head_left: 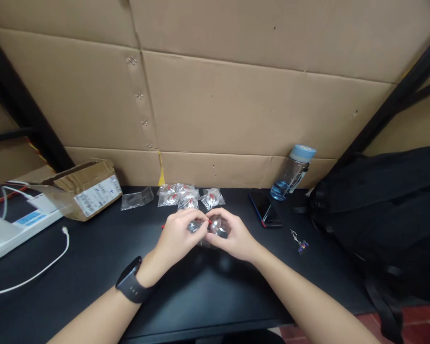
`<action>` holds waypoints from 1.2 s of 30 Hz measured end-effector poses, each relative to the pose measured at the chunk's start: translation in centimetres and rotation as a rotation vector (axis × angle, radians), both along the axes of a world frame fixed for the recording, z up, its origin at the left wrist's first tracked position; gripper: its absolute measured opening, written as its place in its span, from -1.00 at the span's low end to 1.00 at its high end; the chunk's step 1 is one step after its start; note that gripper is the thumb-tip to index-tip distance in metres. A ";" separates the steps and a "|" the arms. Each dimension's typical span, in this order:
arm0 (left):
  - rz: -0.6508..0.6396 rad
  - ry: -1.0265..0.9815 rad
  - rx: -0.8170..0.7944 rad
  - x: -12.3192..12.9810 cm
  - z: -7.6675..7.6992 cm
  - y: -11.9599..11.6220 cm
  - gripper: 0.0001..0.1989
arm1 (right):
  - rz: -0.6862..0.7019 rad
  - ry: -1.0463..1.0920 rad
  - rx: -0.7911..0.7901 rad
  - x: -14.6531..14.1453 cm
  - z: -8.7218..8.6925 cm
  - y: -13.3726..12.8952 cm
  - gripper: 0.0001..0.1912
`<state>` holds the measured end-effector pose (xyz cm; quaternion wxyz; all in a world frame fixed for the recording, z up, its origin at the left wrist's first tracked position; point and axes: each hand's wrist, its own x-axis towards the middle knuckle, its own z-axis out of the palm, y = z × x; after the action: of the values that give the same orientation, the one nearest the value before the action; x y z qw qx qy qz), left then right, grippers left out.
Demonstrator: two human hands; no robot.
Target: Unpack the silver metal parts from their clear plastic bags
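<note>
In the middle of the frame, both hands meet over the black table top [93, 267]. The left hand [177, 239], with a black watch [131, 286] on its wrist, and the right hand [232, 236] are both closed around one small clear plastic bag with a shiny metal part and a bit of red inside [209, 225]. The fingers pinch it from both sides, low over the table. I cannot tell if the bag is open or sealed — the fingers hide most of it.

Just above the hands, toward the cardboard wall [236, 105], sits a little pile of more clear bags with the same shiny parts [186, 196]. One flat empty-looking clear bag [136, 199] lies left of the pile. To the right lie a dark phone [265, 209] and a see-through water bottle with a blue lid [292, 174].

It looks like the step in hand is working on this one bag with the fingertips — maybe opening or closing it. The next move seems to call for a firm, careful pinch, so the small part does not slip out.
</note>
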<state>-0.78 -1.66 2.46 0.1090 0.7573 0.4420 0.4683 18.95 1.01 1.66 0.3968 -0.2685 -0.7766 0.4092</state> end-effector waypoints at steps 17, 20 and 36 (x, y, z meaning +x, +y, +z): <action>0.097 0.455 -0.056 -9.1 1.5 2.9 -0.83 | -0.076 -0.335 0.119 3.9 0.4 3.6 -0.69; 0.088 0.609 -0.173 -11.4 0.3 3.8 -0.62 | -0.206 -0.276 0.100 5.9 -0.4 6.2 -0.70; -0.007 0.593 -0.336 -9.8 0.6 4.2 -0.95 | -0.248 -0.674 0.351 6.2 -1.4 8.1 -0.63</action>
<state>-10.62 2.52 3.06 0.1007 0.8335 0.5227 0.1477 25.19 9.12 0.25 0.2058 -0.4075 -0.8831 0.1081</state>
